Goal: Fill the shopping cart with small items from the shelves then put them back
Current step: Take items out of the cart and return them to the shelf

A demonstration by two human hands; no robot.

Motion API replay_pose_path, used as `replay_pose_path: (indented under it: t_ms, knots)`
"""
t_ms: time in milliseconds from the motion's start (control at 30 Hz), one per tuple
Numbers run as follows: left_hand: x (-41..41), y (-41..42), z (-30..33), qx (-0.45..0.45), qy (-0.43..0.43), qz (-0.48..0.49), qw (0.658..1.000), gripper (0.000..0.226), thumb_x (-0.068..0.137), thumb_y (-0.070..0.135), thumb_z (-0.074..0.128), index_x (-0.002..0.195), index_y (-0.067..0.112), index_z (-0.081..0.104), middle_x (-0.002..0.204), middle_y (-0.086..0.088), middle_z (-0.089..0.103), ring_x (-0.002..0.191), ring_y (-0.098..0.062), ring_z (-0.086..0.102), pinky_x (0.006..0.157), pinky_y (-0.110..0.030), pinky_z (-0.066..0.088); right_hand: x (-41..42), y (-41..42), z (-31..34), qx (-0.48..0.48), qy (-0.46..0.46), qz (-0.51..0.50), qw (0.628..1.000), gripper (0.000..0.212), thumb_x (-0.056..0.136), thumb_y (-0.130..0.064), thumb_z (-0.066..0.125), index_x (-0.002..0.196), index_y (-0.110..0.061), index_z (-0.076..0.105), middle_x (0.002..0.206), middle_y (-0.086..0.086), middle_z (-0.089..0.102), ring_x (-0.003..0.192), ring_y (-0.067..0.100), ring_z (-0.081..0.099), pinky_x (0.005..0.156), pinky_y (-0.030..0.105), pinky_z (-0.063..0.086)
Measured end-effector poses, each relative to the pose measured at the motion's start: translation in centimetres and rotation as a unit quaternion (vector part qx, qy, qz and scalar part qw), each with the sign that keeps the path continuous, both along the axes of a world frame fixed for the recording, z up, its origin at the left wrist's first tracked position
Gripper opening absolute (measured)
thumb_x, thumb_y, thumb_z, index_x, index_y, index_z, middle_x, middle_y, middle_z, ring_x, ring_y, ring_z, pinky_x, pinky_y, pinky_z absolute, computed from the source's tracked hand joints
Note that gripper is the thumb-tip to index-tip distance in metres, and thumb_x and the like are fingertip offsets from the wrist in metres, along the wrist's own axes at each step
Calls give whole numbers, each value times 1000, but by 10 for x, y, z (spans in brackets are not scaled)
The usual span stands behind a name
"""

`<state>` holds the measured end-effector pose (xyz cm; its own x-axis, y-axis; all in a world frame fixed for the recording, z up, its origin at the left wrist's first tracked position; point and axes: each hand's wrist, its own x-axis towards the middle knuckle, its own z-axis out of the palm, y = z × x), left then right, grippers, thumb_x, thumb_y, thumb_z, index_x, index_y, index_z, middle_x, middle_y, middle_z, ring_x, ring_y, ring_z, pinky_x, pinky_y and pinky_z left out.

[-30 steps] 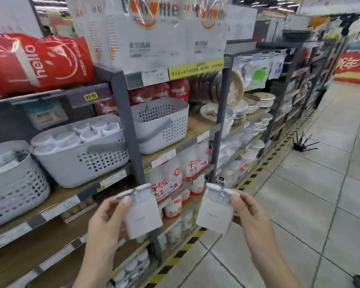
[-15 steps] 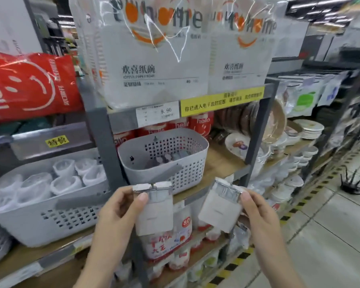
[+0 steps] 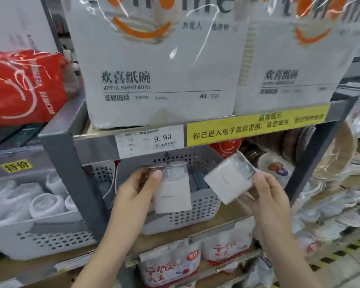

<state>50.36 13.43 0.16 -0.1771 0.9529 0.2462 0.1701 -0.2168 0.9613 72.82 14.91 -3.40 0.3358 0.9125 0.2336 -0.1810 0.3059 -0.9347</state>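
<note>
At a grey metal store shelf (image 3: 71,142), seen from a head camera looking down, a person holds 2 small white card packets with clear plastic tops – 1 in each hand – just in front of a grey perforated plastic basket (image 3: 195,210) on the wooden middle tier. The left hand (image 3: 133,190) pinches the left white packet (image 3: 173,194) near its top, thumb over the front, so it hangs upright against the basket's front wall. The right hand (image 3: 266,196) grips the right white packet (image 3: 227,181) from below and behind, fingers curled round it, tilted so its plastic end points up and right toward the basket's rim. Both packets are raised to rim height, probably so they can be dropped in – this looks like the put-back stage, though no cart is in view. Inside the basket some blue-grey items show, too blurred to name. Above, a white price tag (image 3: 150,142) reads 9.90 beside a yellow notice strip (image 3: 258,127); large white paper-bowl packs (image 3: 160,80) sit on the top tier.
</note>
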Motion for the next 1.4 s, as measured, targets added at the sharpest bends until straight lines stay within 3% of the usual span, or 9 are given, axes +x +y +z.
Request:
replay_pose_path:
  t_ms: [167, 300, 367, 467, 633, 767, 1100, 1300, 1400]
  knots:
    - [6, 25, 0, -27, -47, 57, 997, 14, 90, 32, 54, 99, 32, 64, 104, 13, 70, 104, -5, 62, 101, -40, 45, 9, 45, 4, 9, 0, 57, 998, 31, 77, -42, 57, 100, -24, 64, 98, -4, 72, 92, 11, 68, 70, 23, 56]
    - [7, 39, -1, -7, -23, 64, 998, 22, 88, 38, 62, 108, 32, 61, 111, 14, 68, 111, -5, 59, 103, -39, 43, 16, 75, 12, 35, -113, 133, 984, 35, 82, -42, 66, 112, -23, 63, 101, -13, 72, 93, 5, 68, 72, 20, 55]
    - [4, 45, 0, -7, 31, 48, 998, 24, 83, 39, 64, 105, 30, 63, 107, 13, 69, 104, -4, 61, 95, -30, 46, 18, 90, 18, 60, -215, 174, 959, 17, 88, -32, 66, 104, -30, 64, 101, -21, 71, 95, -1, 65, 76, 14, 51]
    - [-1, 55, 0, -37, 135, 39, 989, 35, 79, 30, 74, 104, 7, 65, 103, -10, 70, 93, -14, 64, 81, -26, 48, 18, 109, 31, 81, -374, 215, 899, 22, 90, -20, 62, 96, -42, 62, 94, -24, 70, 88, -8, 62, 73, 8, 47]
    - [-5, 68, 4, -123, 255, -23, 959, 46, 67, 48, 79, 101, 19, 66, 92, 3, 72, 88, -7, 66, 78, -21, 49, 14, 137, 34, 27, -512, 298, 806, 29, 85, -37, 65, 113, -29, 66, 108, -12, 68, 99, 4, 62, 91, 31, 51]
    - [-5, 78, 1, -182, 374, -85, 905, 38, 62, 58, 72, 92, 34, 64, 89, 16, 70, 87, 0, 63, 86, -27, 49, 10, 150, 33, 19, -529, 326, 784, 34, 82, -38, 66, 115, -29, 64, 111, -14, 65, 102, 2, 58, 96, 29, 47]
    - [14, 104, -19, -273, 348, -228, 868, 20, 85, 12, 67, 101, 20, 58, 94, 11, 66, 64, 14, 53, 65, -7, 39, 6, 163, 29, -31, -445, 414, 793, 13, 86, -23, 69, 97, -16, 67, 103, 11, 67, 98, 23, 66, 86, 45, 55]
    - [18, 117, -34, -307, 394, -260, 826, 22, 84, -1, 59, 104, 9, 63, 91, 4, 63, 78, -2, 54, 72, -14, 42, 2, 165, 32, -37, -486, 450, 748, 17, 90, -23, 64, 103, -13, 63, 95, 4, 63, 77, 5, 61, 73, 15, 51]
    - [19, 120, -38, -327, 431, -262, 799, 25, 85, -1, 54, 107, 8, 63, 94, 0, 62, 84, -11, 54, 75, -24, 43, 0, 166, 32, -55, -475, 472, 741, 15, 88, -22, 66, 101, -14, 62, 85, -4, 60, 73, 2, 61, 70, 15, 49]
